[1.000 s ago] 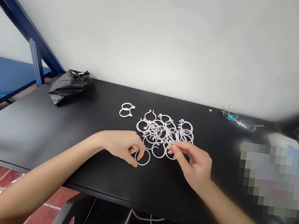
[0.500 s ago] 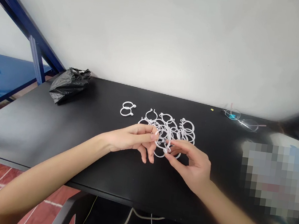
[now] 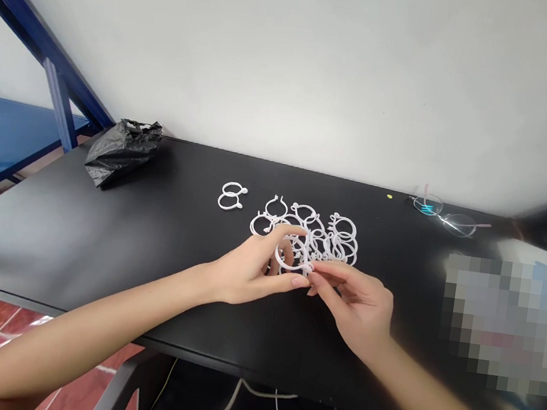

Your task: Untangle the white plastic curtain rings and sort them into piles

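Observation:
In front of me a white plastic ring with a small clasp is held up between both hands. My right hand pinches it at the clasp with thumb and index finger. My left hand is curled around the ring's left side, its thumb reaching to the clasp and its index finger along the top; its other fingers are partly hidden behind the ring. Just behind my hands lies a loose pile of similar white rings, several of them overlapping. Two more white rings lie overlapping, apart from the pile on the left.
A crumpled black plastic bag sits at the back left of the black table. Eyeglasses lie at the back right, near a small yellow bit. A blurred pale packet stands at the right. The wall bounds the back.
My left hand has shifted its grip: the thumb has moved down and right to the clasp, and the index finger now spans the ring's top. My right hand stays at the clasp.

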### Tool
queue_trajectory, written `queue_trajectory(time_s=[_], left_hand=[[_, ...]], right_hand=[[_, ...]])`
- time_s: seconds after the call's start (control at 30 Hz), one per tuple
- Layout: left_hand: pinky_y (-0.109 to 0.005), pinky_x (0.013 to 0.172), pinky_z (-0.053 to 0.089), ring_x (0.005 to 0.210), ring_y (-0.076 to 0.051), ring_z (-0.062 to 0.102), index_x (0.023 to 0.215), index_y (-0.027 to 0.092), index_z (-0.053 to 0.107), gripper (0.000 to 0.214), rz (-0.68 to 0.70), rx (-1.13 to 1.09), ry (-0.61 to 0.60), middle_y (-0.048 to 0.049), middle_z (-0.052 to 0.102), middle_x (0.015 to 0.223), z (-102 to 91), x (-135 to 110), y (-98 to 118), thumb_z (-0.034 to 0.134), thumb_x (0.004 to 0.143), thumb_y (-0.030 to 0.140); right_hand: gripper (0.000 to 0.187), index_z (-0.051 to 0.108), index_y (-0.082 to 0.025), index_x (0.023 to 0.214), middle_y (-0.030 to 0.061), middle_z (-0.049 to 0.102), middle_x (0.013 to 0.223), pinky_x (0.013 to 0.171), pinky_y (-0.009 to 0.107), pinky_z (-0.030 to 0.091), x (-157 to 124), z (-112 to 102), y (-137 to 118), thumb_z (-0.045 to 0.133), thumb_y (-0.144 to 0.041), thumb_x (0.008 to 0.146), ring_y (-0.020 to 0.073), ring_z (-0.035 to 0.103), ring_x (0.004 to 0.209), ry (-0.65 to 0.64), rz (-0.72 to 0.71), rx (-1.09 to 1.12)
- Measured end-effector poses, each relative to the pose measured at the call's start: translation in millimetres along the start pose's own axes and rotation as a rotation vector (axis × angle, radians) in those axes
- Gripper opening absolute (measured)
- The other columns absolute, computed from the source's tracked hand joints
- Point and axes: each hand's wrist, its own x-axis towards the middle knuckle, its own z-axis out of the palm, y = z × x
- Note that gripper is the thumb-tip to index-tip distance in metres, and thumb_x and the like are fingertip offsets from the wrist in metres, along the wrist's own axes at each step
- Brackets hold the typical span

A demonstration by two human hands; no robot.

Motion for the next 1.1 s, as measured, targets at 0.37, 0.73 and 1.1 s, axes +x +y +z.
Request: queue_trajectory(time_s=[0.37, 0.73, 1.1], left_hand=[[-0.024, 0.062, 0.046, 0.069, -0.011, 0.052, 0.113, 0.021, 0.037, 0.031, 0.061, -0.012, 0.046, 0.0022, 0.053, 0.082, 8.7, 1, 0, 0.055, 0.094, 0.038], [-0.021, 0.055, 0.042, 0.061, -0.009, 0.045, 0.111, 0.02, 0.039, 0.027, 0.102, -0.01, 0.082, 0.0057, 0.046, 0.072, 14.2, -1, 3, 0.053, 0.095, 0.035], [-0.034, 0.08, 0.05, 0.086, -0.019, 0.058, 0.097, 0.017, 0.063, 0.035, -0.092, 0.586, 0.682, -0.0059, 0.061, 0.097, -95.7, 16, -52, 0.072, 0.076, 0.044]], right_hand=[[0.036, 0.075, -0.028, 0.104, -0.0002, 0.076, 0.089, 0.063, 0.024, 0.063, -3, 3, 7, 0.065, -0.001, 0.083, 0.0129, 0.072, 0.07, 0.017, -0.102, -0.032], [0.04, 0.074, -0.029, 0.106, -0.002, 0.077, 0.088, 0.065, 0.025, 0.063, -5, 5, 5, 0.063, 0.002, 0.083, 0.0134, 0.073, 0.072, 0.014, -0.155, -0.039], [0.031, 0.071, -0.03, 0.111, -0.0003, 0.077, 0.098, 0.066, 0.025, 0.064, -2, -2, 4, 0.068, -0.013, 0.085, 0.0136, 0.073, 0.077, 0.112, 0.12, 0.063]])
